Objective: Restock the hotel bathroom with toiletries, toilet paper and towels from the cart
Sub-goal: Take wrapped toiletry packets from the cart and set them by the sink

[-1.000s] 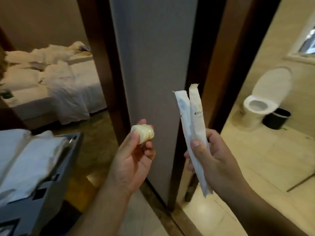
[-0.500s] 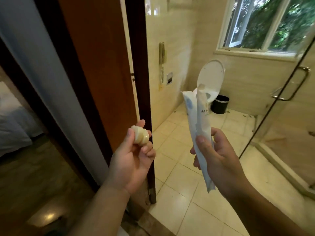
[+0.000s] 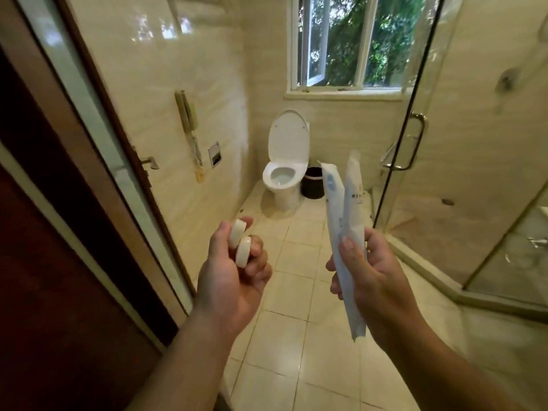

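Here, the tall brown wooden door (image 3: 68,221) is standing open to the left of the white ceramic toilet (image 3: 283,176), whose lid is leaning upright. The glass-walled shower enclosure (image 3: 480,149) is rising to the toilet's right, and the white-framed window (image 3: 335,46) is showing green leaves above it. A round black waste bin (image 3: 312,185) is sitting just beside the toilet, on its right. Nearer the camera than the toilet, the right hand (image 3: 370,280) is gripping two long white paper-wrapped packets (image 3: 335,209), its fingers (image 3: 348,247) curling round their lower half while the tops are pointing up. In front of the toilet and slightly to its left, the left hand (image 3: 234,277) is pinching two small round white discs (image 3: 243,252) between thumb and curled fingers.
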